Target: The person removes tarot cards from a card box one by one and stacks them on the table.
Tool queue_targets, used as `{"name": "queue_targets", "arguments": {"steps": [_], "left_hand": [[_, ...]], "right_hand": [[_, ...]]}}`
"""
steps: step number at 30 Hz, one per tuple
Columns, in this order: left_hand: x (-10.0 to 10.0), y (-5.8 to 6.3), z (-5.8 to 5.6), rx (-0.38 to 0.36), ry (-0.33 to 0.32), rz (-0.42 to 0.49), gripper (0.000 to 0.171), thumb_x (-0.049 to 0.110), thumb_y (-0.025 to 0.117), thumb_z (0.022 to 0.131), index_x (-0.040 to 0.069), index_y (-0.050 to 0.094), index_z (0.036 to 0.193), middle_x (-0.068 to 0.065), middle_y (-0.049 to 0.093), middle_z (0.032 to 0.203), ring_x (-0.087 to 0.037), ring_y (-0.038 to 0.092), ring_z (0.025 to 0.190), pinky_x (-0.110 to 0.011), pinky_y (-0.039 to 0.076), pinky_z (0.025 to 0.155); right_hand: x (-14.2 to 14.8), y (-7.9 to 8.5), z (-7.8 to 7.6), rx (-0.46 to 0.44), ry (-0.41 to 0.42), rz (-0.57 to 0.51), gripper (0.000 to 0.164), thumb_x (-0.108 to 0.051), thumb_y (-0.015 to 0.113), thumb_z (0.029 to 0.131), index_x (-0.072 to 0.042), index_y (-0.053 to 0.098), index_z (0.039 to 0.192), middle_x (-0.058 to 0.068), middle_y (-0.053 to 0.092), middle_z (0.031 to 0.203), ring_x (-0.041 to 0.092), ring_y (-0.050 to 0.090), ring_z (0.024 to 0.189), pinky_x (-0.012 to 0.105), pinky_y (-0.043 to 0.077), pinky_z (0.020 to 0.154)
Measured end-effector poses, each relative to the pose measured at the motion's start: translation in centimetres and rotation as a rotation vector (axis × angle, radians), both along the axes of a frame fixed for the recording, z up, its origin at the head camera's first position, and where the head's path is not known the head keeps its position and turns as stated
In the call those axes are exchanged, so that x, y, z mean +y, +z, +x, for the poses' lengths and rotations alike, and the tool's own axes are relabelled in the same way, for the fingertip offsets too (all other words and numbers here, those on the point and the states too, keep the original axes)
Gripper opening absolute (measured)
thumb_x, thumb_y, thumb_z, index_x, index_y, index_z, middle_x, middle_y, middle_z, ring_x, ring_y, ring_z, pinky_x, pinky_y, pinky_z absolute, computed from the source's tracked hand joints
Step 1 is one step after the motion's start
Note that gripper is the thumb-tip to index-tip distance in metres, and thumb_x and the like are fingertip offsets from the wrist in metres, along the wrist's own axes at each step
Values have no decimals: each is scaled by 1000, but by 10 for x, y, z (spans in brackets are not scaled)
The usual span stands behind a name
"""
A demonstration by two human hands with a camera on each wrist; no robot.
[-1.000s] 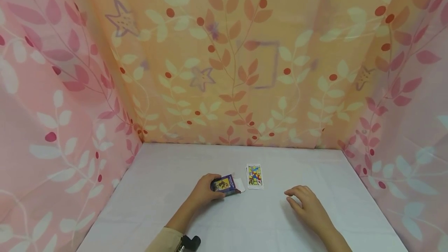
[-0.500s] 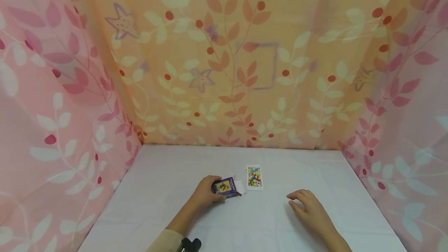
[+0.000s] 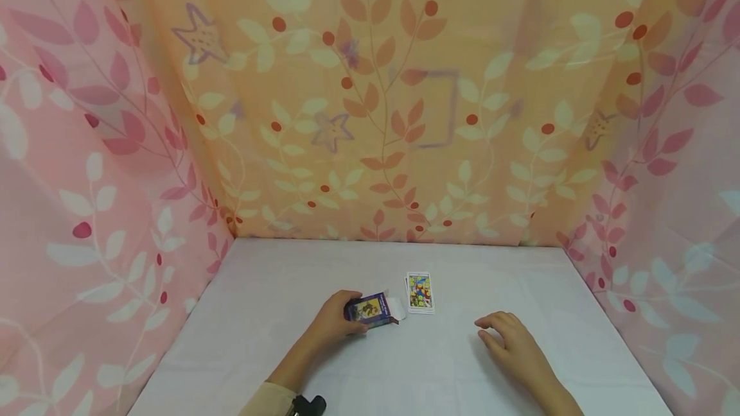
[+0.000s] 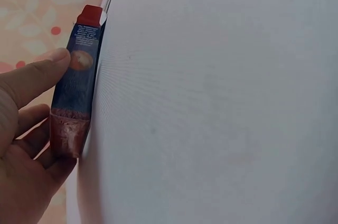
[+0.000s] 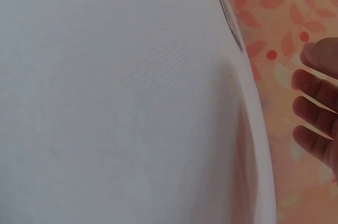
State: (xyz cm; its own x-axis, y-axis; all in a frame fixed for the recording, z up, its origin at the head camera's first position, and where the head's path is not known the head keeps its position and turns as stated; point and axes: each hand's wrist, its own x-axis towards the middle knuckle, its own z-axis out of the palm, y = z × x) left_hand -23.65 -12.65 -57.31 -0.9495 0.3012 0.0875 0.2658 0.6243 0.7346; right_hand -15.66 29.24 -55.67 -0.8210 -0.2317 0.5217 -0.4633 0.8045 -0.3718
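Observation:
My left hand [image 3: 333,318] grips a small dark-blue card box [image 3: 370,309] by its left end, thumb on the near side and fingers round the far side. A yellow picture shows on the box's top face, and its white end flap [image 3: 396,309] stands out open to the right. In the left wrist view the thumb presses the narrow blue side of the box [image 4: 76,84]. Just right of the flap lies a stack of picture cards [image 3: 420,292], face up. Off to their right, my right hand [image 3: 509,342] hovers with loosely bent fingers and holds nothing.
A white cloth covers the table [image 3: 422,371]. Patterned curtains stand round it: an orange one [image 3: 370,114] at the back, pink ones at the left [image 3: 87,165] and right [image 3: 688,210]. A black device [image 3: 309,405] sits at the left wrist.
My left hand has shifted slightly left on the box, uncovering a little more of it. My right hand has drifted slightly right and nearer. The card stack stays in place.

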Motion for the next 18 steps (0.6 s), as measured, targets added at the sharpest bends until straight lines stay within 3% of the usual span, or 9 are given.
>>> {"name": "queue_targets", "arguments": {"steps": [6, 18], "left_hand": [[-9, 7, 4, 7, -4, 12, 78, 34, 93, 73, 9, 59, 138, -13, 61, 136, -31, 58, 124, -55, 46, 107], [-24, 31, 20, -7, 85, 34, 74, 37, 91, 76, 18, 59, 141, -4, 59, 141, -31, 53, 132, -59, 43, 110]], "right_hand": [[0, 2, 1, 0, -5, 11, 20, -11, 83, 85, -18, 75, 102, -17, 68, 102, 11, 60, 102, 17, 42, 92], [-2, 8, -1, 1, -10, 39, 20, -11, 83, 85, -18, 75, 102, -16, 68, 103, 12, 61, 102, 29, 48, 90]]}}
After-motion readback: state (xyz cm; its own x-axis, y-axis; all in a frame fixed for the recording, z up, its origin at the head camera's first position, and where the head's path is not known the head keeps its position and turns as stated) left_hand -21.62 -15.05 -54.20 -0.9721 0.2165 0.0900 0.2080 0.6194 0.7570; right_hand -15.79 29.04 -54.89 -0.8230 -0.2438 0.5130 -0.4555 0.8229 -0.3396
